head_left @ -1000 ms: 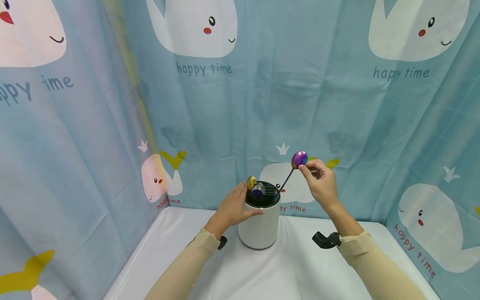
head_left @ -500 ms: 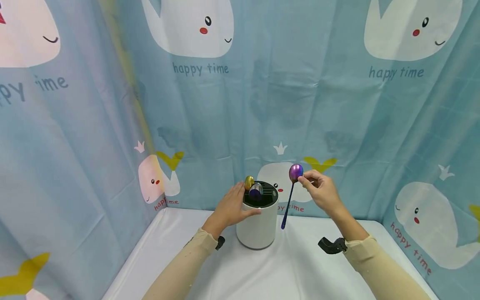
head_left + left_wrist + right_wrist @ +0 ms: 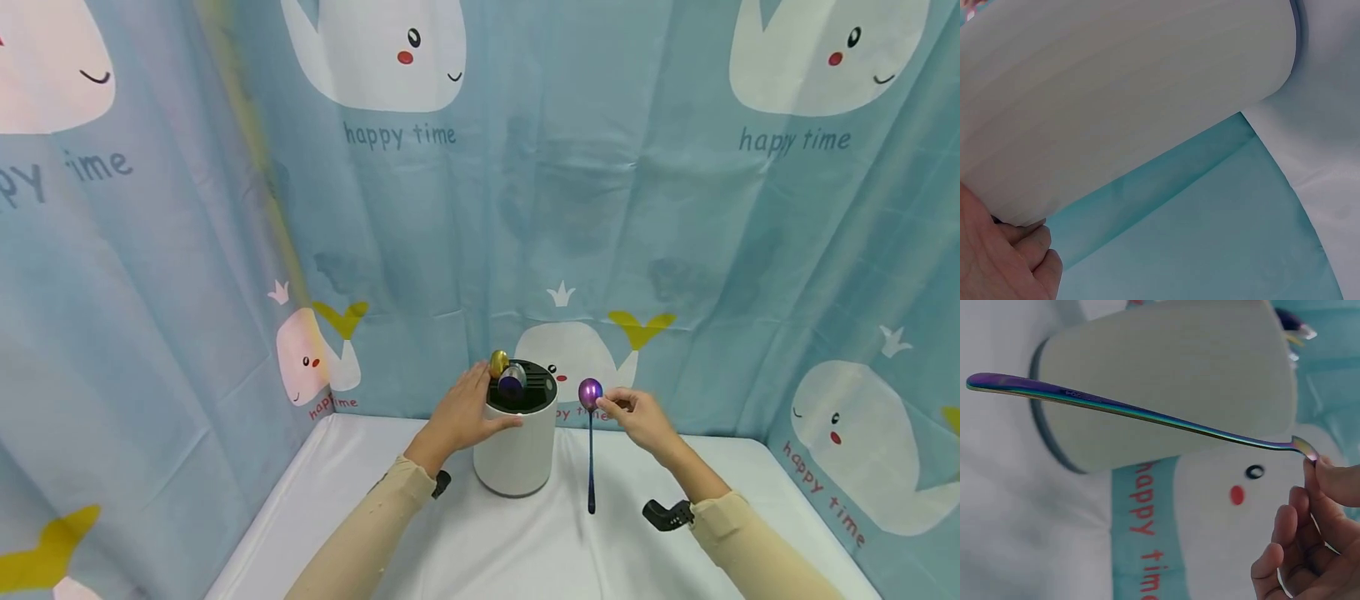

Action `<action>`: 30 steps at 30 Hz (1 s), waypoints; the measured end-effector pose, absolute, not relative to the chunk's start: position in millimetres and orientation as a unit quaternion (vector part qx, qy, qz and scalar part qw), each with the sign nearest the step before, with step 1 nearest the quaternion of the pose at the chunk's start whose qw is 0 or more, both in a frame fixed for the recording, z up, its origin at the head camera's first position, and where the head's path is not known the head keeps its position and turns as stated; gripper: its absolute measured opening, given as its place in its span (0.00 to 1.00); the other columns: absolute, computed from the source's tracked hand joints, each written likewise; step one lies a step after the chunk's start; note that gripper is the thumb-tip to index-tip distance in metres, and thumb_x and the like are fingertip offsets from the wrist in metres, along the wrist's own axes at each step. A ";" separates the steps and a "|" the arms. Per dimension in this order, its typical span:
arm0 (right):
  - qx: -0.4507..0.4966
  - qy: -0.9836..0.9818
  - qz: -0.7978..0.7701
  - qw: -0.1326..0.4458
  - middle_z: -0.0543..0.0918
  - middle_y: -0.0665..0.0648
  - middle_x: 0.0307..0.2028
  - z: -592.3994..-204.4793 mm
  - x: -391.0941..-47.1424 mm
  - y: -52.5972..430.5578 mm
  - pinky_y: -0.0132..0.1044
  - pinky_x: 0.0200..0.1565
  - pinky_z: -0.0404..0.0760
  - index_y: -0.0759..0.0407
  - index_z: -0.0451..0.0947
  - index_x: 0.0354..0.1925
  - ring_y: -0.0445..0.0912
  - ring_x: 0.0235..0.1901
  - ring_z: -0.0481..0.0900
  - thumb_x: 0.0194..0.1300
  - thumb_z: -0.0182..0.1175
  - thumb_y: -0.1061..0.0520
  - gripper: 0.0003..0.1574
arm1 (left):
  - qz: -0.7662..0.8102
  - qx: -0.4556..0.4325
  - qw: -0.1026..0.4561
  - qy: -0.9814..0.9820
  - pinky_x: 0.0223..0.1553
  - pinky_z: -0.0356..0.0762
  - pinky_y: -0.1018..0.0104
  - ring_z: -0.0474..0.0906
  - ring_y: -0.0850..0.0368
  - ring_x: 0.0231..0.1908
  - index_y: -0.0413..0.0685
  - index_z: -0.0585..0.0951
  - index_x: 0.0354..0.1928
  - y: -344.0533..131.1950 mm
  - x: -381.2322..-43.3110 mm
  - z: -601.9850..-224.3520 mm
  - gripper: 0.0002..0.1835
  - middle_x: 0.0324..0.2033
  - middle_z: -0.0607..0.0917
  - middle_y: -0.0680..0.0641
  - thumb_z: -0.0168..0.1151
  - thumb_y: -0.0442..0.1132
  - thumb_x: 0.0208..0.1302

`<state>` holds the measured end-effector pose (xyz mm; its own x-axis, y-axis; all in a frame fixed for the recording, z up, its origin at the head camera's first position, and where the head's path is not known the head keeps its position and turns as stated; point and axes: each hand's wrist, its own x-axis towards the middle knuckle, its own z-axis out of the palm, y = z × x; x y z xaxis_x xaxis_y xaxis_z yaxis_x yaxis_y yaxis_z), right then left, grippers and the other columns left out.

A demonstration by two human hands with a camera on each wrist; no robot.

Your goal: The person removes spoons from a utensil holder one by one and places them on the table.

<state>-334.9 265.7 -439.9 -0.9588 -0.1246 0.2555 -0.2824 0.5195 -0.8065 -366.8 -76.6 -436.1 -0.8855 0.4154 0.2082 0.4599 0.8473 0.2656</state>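
Observation:
A long-handled spoon (image 3: pixel 590 393) in iridescent purple and blue hangs upright in my right hand (image 3: pixel 641 421), which pinches the edge of its bowl between thumb and fingertips. Its handle (image 3: pixel 1147 417) points down, beside the white cylindrical utensil holder (image 3: pixel 513 454) with a slotted black top. My left hand (image 3: pixel 463 412) holds the holder's upper left side, thumb across the front and fingers along the far side. In the left wrist view, curled fingers (image 3: pixel 1034 247) meet its edge. A gold spoon (image 3: pixel 499 363) and a silver, dark-reflecting spoon (image 3: pixel 513 382) stand in the holder's top.
White cloth (image 3: pixel 480 550) covers the table under the holder. Blue curtains (image 3: pixel 570 208) printed with whales close off the back and both sides. A black wrist camera mount (image 3: pixel 667 515) sits at the right sleeve, and another (image 3: pixel 442 483) at the left.
The iridescent spoon has come out of the holder's top, swung upright and moved down to the holder's right with my right hand. My left hand has stayed on the holder.

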 end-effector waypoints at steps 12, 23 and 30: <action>0.050 -0.873 0.486 -0.015 0.84 0.57 0.37 -499.2 -351.0 276.5 0.42 0.40 0.79 0.63 0.89 0.47 0.51 0.40 0.78 0.79 0.65 0.47 0.20 | -0.154 -0.226 0.072 -0.959 0.85 0.45 0.51 0.44 0.47 0.85 0.39 0.49 0.87 -76.5 -366.7 -435.0 0.66 0.86 0.50 0.42 0.56 0.82 0.65; 0.027 -0.873 0.485 -0.045 0.87 0.63 0.43 -534.8 -356.7 281.8 0.40 0.41 0.79 0.63 0.90 0.47 0.49 0.42 0.80 0.79 0.65 0.49 0.18 | -0.154 -0.224 0.070 -0.960 0.85 0.44 0.52 0.43 0.47 0.86 0.40 0.48 0.87 -76.3 -366.2 -434.8 0.66 0.86 0.49 0.42 0.55 0.82 0.66; 0.016 -0.869 0.491 -0.054 0.87 0.61 0.39 -549.6 -357.1 279.2 0.40 0.39 0.79 0.66 0.90 0.45 0.47 0.39 0.79 0.78 0.65 0.55 0.14 | -0.149 -0.225 0.071 -0.960 0.85 0.45 0.52 0.43 0.47 0.86 0.40 0.48 0.87 -76.0 -364.7 -435.1 0.66 0.86 0.49 0.42 0.55 0.82 0.66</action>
